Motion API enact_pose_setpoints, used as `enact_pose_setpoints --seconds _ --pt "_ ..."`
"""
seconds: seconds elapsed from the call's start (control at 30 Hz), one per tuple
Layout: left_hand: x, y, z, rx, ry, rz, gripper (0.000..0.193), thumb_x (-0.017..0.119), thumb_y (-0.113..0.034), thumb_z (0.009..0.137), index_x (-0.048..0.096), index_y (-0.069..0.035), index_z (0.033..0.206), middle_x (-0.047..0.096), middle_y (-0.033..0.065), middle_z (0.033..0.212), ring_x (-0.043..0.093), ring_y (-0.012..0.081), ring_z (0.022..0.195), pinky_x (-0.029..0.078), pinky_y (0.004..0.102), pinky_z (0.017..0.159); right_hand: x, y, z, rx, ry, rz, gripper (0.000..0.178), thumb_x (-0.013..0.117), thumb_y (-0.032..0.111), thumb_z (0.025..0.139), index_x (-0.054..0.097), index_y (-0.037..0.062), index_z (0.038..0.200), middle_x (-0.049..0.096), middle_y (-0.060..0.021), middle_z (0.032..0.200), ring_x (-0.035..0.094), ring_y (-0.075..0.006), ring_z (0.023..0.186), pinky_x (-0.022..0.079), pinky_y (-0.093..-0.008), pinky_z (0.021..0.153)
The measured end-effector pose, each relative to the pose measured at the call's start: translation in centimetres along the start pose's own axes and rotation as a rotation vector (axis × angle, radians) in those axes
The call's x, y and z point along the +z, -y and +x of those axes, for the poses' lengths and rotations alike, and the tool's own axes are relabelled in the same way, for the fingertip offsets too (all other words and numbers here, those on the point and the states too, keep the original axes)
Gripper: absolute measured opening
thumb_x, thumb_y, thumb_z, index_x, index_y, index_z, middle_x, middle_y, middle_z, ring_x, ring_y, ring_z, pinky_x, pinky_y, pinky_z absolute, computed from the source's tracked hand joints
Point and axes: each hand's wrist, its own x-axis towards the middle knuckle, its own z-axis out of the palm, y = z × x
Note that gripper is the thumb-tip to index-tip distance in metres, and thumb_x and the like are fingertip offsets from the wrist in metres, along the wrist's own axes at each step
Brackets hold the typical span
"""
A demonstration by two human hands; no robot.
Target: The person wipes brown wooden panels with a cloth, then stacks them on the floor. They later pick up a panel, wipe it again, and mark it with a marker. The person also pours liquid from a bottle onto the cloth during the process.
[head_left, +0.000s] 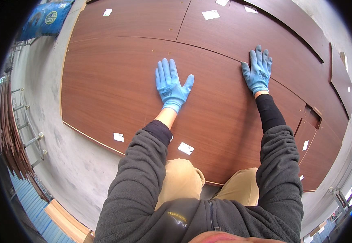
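White labels [185, 148] on brown panels [115, 89], dark print [167, 92] on blue gloves [260, 69], emblem [51, 17] on blue bag [36, 25], logo [179, 219] on jacket [137, 194]; unreadable.

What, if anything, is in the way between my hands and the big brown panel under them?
Nothing visible besides the blue gloves. Your left hand appears to rest palm-down on the brown panel; your right hand is palm-down over the seam at its far edge. The white labels sit clear of both hands.

From head height, the one view looked steeply down and forward through a wide fisheye lens, past the sleeves [137, 162] to the brown panels [115, 81], near enough to frame both hands [171, 91] whole.
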Motion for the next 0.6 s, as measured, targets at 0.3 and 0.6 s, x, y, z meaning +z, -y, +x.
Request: enact_pose_setpoints --seconds 0.3,0.6 --pt "-0.08 -0.22 0.04 0.000 0.013 0.001 0.097 0.068 -0.064 0.096 0.042 -0.003 0.166 0.036 0.0249 0.173 0.031 0.0413 0.163 0.024 0.0554 0.133 0.12 -0.24 0.04 -0.009 0.011 -0.041 0.066 0.053 0.058 0.106 0.059 0.0114 0.153 0.036 -0.0146 0.176 0.027 -0.0447 0.163 0.018 -0.0617 0.133" --pt "-0.22 -0.23 0.15 0.004 0.005 0.008 0.096 0.068 -0.063 0.097 0.042 -0.003 0.166 0.037 0.0251 0.173 0.031 0.0410 0.163 0.024 0.0551 0.133 -0.23 -0.20 0.13 -0.001 0.069 -0.060 0.068 0.046 0.060 0.109 0.056 0.0130 0.157 0.031 -0.0107 0.180 0.023 -0.0437 0.165 0.014 -0.0592 0.134"
